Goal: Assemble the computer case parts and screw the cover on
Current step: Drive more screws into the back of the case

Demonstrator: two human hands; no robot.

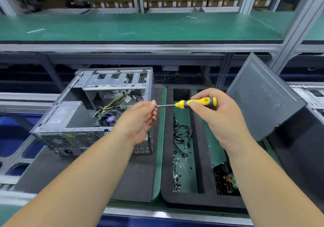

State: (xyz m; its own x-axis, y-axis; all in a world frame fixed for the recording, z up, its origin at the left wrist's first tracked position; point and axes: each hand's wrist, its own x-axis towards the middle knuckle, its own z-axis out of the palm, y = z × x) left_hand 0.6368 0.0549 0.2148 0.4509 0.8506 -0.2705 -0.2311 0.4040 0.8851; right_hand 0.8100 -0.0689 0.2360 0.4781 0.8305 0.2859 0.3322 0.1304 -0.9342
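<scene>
From my head camera, the open computer case (98, 107) lies on its side on a grey foam pad (133, 177), and I place everything else from it. Just right of the case sits a black foam tray (198, 156); its near compartments hold a tangle of black cables (181, 135), loose small screws and ties (178, 170), and a circuit board (225, 177). Further right, the grey side cover (263, 100) leans tilted against a dark box (301, 149). Behind the case runs a green shelf (140, 27).

I hold the screwdriver (194, 102) in the air above the gap between case and tray. Its long axis lies nearly level, the yellow and grey handle to the right and the metal shaft pointing left toward the case. My right hand (215, 114) has its fingers curled round the handle. My left hand (140, 120) is palm up, thumb and forefinger pinched together at the shaft's tip; whether a screw sits there I cannot tell.
</scene>
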